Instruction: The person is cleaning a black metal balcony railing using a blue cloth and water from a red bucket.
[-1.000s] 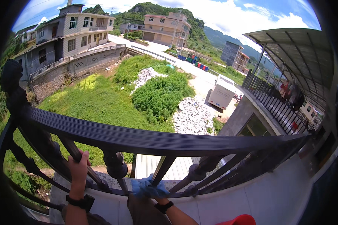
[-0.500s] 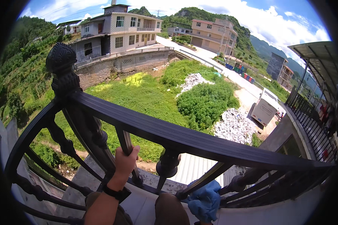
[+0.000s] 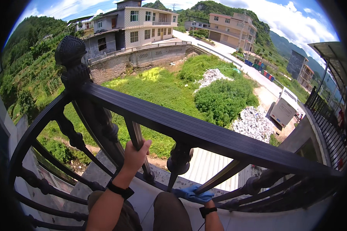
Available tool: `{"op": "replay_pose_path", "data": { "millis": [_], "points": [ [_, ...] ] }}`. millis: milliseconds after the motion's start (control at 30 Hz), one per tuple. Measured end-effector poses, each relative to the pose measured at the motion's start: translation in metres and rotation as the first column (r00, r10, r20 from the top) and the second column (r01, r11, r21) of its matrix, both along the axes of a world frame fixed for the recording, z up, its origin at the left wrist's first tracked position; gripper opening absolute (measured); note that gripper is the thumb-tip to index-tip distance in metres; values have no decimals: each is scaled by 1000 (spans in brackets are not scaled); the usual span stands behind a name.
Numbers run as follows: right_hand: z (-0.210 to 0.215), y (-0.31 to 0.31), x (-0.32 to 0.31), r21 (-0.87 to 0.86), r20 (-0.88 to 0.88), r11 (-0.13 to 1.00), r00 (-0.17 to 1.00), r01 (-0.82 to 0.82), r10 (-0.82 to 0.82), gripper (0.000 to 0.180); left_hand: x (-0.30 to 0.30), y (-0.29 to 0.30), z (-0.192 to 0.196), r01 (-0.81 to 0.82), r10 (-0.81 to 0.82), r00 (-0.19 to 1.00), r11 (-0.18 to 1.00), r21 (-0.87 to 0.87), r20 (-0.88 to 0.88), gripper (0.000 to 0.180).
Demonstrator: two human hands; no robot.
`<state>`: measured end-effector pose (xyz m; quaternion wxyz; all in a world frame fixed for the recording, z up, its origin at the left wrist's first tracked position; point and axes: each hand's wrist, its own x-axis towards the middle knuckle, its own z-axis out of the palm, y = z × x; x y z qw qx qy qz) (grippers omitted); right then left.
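A black metal railing with a ribbed top rail and turned balusters runs across in front of me. My left hand is wrapped round a plain square baluster below the top rail. Low at the right, my right hand presses a blue cloth against the foot of another plain baluster and the bottom rail. The cloth covers part of its fingers. Dark bands sit on both my wrists.
A corner post with a carved finial stands at the left. My bent knees are close to the railing, above pale floor tiles. Beyond and below lie a white corrugated roof, green shrubs, rubble, a parked white vehicle and houses.
My right hand has come into view with the cloth, which was bunched and hanging lower and is now flattened at the baluster's foot. My left hand keeps its grip. The whole view has shifted slightly.
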<state>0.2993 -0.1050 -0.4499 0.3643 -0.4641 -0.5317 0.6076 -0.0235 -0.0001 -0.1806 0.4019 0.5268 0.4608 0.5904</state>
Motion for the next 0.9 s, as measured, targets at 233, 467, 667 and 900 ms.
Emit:
{"op": "replay_pose_path", "data": {
  "millis": [233,467,667,900],
  "points": [
    [31,-18,-65,132,-277,943,924,307,-262,11,-18,-1,1,23,-22,998,1000,17,-65,17],
    [74,-25,-85,650,193,625,701,433,-686,20,-9,-4,3,11,-10,999,999,45,-32,25],
    [54,-21,-56,674,346,696,727,247,-593,37,4,-4,-2,-109,112,993,992,65,-30,28],
    [-2,-41,-30,197,123,895,896,400,-427,21,20,3,-25,-254,248,960,967,33,127,28]
  ]
}}
